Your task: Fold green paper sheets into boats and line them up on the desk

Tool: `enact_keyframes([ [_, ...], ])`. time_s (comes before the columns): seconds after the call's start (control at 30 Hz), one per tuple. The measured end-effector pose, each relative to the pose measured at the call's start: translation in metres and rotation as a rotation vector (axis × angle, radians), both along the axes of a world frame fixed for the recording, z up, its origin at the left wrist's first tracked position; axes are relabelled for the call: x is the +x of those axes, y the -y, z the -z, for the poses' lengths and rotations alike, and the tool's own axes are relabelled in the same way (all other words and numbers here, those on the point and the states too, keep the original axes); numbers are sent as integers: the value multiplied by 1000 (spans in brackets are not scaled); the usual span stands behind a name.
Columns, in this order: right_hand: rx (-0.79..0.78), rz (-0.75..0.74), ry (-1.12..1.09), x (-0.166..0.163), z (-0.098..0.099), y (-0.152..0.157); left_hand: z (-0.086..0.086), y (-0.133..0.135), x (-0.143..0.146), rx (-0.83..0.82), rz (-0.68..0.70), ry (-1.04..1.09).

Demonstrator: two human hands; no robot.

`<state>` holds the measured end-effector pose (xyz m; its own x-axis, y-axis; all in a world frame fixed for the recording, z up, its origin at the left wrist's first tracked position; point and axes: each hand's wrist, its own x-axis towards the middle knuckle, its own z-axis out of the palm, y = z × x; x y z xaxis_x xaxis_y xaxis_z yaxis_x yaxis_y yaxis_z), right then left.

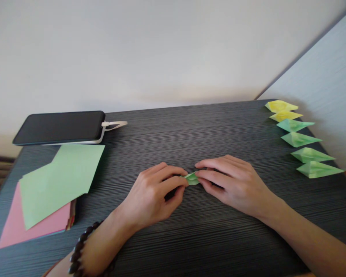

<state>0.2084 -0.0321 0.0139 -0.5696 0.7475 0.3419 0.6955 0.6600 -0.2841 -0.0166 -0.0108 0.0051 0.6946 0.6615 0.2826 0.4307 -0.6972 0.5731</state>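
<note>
A small green folded paper boat (192,178) lies between my hands at the middle of the dark table. My left hand (158,188) pinches its left end between thumb and fingers. At the other end, the fingertips of my right hand (230,182) close on the paper, and they cover that tip. Only the middle of the folded piece shows. Along the right edge stands a row of similar folded paper boats, with yellow ones (281,105) at the back and green ones (317,169) nearer me.
On the left, green paper sheets (60,181) lie on a stack of pink and other coloured paper (11,219). Behind them a black phone (60,127) rests on a white block with a short white cable (117,124). A pale wall (173,50) borders the dark table (167,134) at the back.
</note>
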Motion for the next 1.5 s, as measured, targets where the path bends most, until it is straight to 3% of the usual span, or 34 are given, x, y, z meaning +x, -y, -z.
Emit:
enact_keyframes([
  [0.37,-6,101,16,-15,-3,7,7,4,2,63,-130,87],
  [0.7,-47,134,-83,-19,1,7,1,10,16,82,-238,-113],
  [0.93,-91,190,23,-22,-1,9,1,14,24,50,-358,-137],
  [1.23,-91,271,98,-29,-1,13,3,13,24,38,-322,-34],
  [1.5,-196,292,34,-29,-2,13,1,18,26,78,-331,-158],
])
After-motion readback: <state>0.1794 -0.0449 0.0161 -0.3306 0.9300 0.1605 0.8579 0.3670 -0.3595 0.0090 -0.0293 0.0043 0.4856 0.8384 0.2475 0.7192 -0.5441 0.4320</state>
